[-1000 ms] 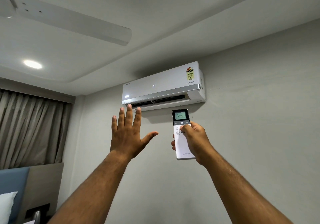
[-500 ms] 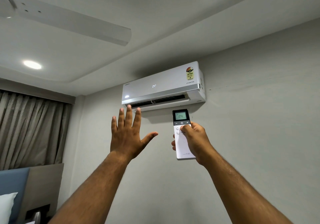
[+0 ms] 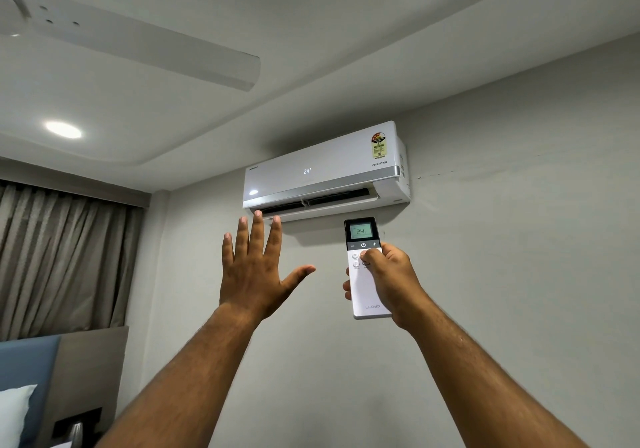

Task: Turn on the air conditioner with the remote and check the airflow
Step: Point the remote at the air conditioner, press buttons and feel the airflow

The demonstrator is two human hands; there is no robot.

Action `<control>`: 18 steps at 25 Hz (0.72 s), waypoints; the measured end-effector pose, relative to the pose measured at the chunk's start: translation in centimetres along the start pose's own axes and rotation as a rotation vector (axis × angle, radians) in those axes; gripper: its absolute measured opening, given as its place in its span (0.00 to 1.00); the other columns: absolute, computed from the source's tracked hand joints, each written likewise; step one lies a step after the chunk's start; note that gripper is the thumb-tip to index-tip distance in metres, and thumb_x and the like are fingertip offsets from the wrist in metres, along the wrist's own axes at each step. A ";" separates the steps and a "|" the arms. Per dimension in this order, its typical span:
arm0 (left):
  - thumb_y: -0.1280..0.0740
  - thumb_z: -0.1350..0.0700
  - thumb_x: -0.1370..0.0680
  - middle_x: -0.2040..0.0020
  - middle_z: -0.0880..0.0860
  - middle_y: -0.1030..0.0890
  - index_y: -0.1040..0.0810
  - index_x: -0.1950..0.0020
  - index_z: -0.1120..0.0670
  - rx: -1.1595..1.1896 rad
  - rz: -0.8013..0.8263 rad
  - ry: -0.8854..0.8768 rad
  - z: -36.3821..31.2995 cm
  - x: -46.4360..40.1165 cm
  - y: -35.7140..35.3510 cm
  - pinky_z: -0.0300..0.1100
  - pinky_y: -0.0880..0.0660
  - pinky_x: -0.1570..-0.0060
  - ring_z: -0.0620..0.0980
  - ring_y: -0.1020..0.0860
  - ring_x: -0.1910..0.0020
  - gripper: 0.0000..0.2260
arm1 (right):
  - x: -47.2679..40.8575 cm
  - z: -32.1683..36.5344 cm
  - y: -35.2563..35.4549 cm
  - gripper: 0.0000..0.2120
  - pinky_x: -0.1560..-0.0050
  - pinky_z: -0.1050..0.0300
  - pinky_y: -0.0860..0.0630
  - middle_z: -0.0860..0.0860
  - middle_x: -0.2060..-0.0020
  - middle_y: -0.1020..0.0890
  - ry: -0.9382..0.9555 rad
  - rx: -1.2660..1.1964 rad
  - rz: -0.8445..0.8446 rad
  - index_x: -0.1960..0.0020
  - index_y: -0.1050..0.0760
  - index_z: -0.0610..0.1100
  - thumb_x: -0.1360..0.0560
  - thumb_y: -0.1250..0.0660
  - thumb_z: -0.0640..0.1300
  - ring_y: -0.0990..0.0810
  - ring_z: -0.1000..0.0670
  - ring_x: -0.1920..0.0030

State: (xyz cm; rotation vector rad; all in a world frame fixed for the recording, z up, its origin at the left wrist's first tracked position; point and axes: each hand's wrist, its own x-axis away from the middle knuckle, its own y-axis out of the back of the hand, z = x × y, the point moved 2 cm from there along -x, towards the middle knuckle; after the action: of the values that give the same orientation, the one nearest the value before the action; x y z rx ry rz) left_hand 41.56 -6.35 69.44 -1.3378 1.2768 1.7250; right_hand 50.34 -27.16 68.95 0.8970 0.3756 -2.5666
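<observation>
The left hand (image 3: 254,267) is staying spread flat, palm raised beneath the vent, while the right hand (image 3: 388,283) is gripping the remote (image 3: 363,236). Nothing has shifted; the air conditioner (image 3: 325,170) is showing 24, so airflow checking is seemingly continuing.

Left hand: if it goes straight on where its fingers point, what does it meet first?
Probably the air conditioner: the left hand, open, points up at its open vent flap. Depth between them is unclear.
</observation>
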 end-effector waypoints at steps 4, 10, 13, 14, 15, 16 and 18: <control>0.63 0.22 0.33 0.19 0.57 0.58 0.65 0.23 0.48 0.002 -0.003 0.001 -0.1 0.2 -0.1 0.59 0.59 0.24 0.59 0.60 0.21 0.46 | -0.1 0.0 0.2 0.05 0.72 0.53 0.19 0.38 0.58 0.16 -0.001 0.014 -0.001 0.48 0.25 0.45 0.19 0.40 0.40 0.14 0.44 0.71; 0.64 0.22 0.32 0.19 0.57 0.58 0.65 0.23 0.48 -0.011 -0.002 0.000 -0.1 0.4 0.0 0.59 0.58 0.24 0.59 0.59 0.21 0.45 | -0.1 0.1 0.3 0.07 0.73 0.53 0.19 0.39 0.61 0.16 0.006 -0.002 0.000 0.48 0.25 0.44 0.20 0.41 0.38 0.14 0.43 0.72; 0.64 0.22 0.33 0.19 0.57 0.58 0.65 0.24 0.48 -0.012 0.001 0.001 -0.1 0.4 -0.1 0.60 0.58 0.24 0.59 0.59 0.21 0.45 | -0.1 -0.1 0.4 0.07 0.72 0.52 0.18 0.39 0.60 0.16 0.000 0.001 0.006 0.47 0.25 0.43 0.20 0.41 0.38 0.14 0.44 0.71; 0.64 0.22 0.33 0.19 0.57 0.58 0.65 0.24 0.48 -0.009 0.001 0.001 -0.1 0.4 -0.1 0.60 0.58 0.24 0.59 0.60 0.21 0.45 | -0.1 -0.1 0.4 0.07 0.71 0.52 0.18 0.38 0.59 0.16 -0.003 -0.005 0.007 0.47 0.25 0.43 0.20 0.42 0.39 0.14 0.43 0.71; 0.64 0.22 0.33 0.19 0.57 0.58 0.65 0.24 0.48 -0.008 0.001 0.001 -0.1 0.4 -0.1 0.60 0.58 0.24 0.59 0.60 0.21 0.45 | -0.1 -0.2 0.5 0.07 0.71 0.51 0.18 0.38 0.59 0.16 -0.004 -0.011 0.007 0.46 0.25 0.42 0.20 0.41 0.39 0.14 0.43 0.70; 0.64 0.22 0.33 0.19 0.57 0.58 0.65 0.24 0.48 -0.008 0.002 0.001 -0.2 0.4 -0.1 0.60 0.58 0.24 0.59 0.60 0.21 0.45 | -0.1 -0.2 0.5 0.07 0.71 0.51 0.18 0.38 0.59 0.16 -0.004 -0.015 0.006 0.46 0.25 0.42 0.20 0.41 0.39 0.14 0.42 0.70; 0.64 0.22 0.33 0.19 0.57 0.58 0.66 0.24 0.48 -0.008 0.004 0.001 -0.2 0.4 -0.1 0.60 0.58 0.24 0.59 0.60 0.21 0.45 | 0.0 -0.3 0.5 0.07 0.71 0.52 0.18 0.38 0.59 0.16 -0.004 -0.015 0.001 0.46 0.25 0.43 0.20 0.41 0.39 0.14 0.42 0.70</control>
State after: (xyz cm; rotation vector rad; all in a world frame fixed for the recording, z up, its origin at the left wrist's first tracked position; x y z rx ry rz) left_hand 41.64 -6.57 68.99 -1.3412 1.2754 1.7344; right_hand 50.75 -27.52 68.65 0.8871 0.3924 -2.5613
